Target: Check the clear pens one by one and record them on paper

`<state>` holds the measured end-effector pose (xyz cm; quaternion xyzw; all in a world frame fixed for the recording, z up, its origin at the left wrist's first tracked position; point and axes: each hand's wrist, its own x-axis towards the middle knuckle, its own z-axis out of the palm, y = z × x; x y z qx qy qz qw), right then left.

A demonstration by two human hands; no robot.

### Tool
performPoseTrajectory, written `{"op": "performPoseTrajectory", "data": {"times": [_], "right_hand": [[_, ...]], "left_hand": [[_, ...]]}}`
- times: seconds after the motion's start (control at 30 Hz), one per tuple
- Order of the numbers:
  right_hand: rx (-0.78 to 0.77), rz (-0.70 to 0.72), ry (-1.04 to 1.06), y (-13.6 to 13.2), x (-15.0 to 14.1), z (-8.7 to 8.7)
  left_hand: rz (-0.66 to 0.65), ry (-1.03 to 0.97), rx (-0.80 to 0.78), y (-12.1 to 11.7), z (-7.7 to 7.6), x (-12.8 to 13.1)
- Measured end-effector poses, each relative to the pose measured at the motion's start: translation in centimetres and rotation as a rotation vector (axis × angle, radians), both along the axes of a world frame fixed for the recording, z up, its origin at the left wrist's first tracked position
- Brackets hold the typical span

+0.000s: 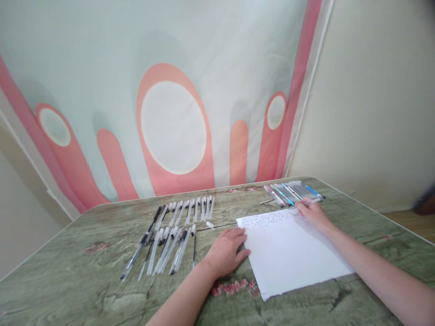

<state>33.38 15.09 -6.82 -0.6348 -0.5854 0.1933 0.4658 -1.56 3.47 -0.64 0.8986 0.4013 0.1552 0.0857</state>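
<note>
A white sheet of paper (295, 258) lies on the table, with lines of small handwriting along its top. My right hand (310, 212) rests at the sheet's upper right, its fingers closed round a pen (318, 199) whose dark end points to the right. The pen's writing tip is too small to make out. At the paper's left edge lies my left hand (227, 251), palm down with fingers stretched out, fingertips touching the sheet. It holds nothing. Left of this hand are a thin dark refill (194, 249) and a small white cap (210, 225).
Clear-barrelled pens with caps lie in a back row (185, 212) and a front row (168, 251) on the left. Behind the paper sits a group of coloured and grey pens (288, 192). The wood-patterned table (68, 271) ends at a wall hanging (220, 81).
</note>
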Motion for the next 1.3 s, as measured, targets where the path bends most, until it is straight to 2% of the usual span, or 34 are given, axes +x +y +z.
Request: {"op": "performPoseTrajectory", "data": {"times": [0.27, 0.9, 1.3], "right_hand": [[0.016, -0.018, -0.119, -0.07, -0.12, 0.06], [0.021, -0.057, -0.134, -0.09, -0.25, 0.25], [0.044, -0.032, -0.151, -0.14, -0.21, 0.29]], "left_hand": [[0.002, -0.001, -0.004, -0.03, 0.07, 0.0], [-0.001, -0.006, 0.002, -0.04, 0.05, -0.01], [-0.002, -0.008, 0.004, -0.1, 0.07, -0.03]]}}
